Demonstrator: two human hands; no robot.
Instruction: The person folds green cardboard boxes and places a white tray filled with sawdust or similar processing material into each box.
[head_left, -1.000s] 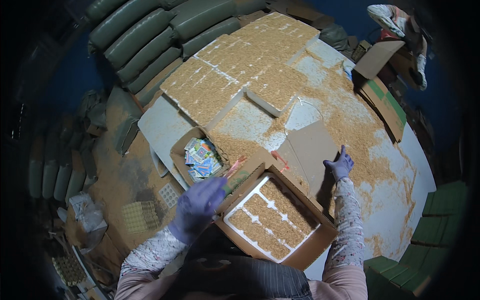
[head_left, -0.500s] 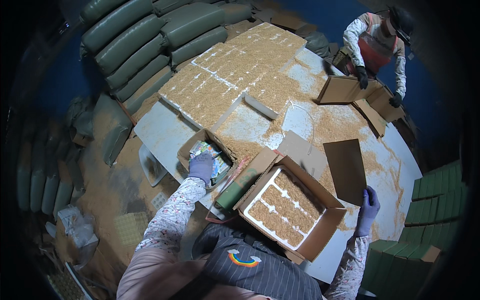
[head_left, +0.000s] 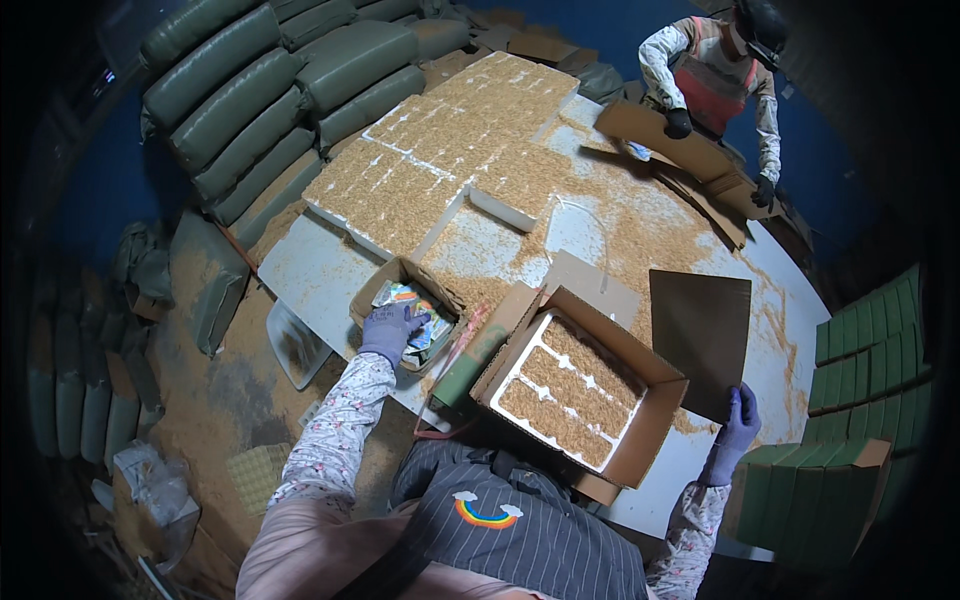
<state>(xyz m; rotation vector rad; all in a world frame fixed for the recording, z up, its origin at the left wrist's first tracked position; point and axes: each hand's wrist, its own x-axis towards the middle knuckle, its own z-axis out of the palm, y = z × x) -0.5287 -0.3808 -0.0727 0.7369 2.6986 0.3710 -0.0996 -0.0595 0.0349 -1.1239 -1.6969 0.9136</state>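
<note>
My left hand, in a purple-grey glove, reaches into a small cardboard box of colourful printed packets. Its fingers lie apart over the packets, and I see none lifted. A flat brown cardboard sheet stands raised at the right, its lower right corner gripped by my right hand. Between my arms an open cardboard carton holds a white tray filled with tan, flaky material in several sections.
Filled trays cover the far left of the white table. Across it a person in black gloves handles folded cardboard. Stuffed green sacks are stacked left; green boxes stand right. A flat cardboard piece lies behind the carton.
My left hand has shifted over the packets, its fingers now turned more to the right. The cardboard sheet in my right hand has swung more squarely to view. The other person's cardboard has folded and moved.
</note>
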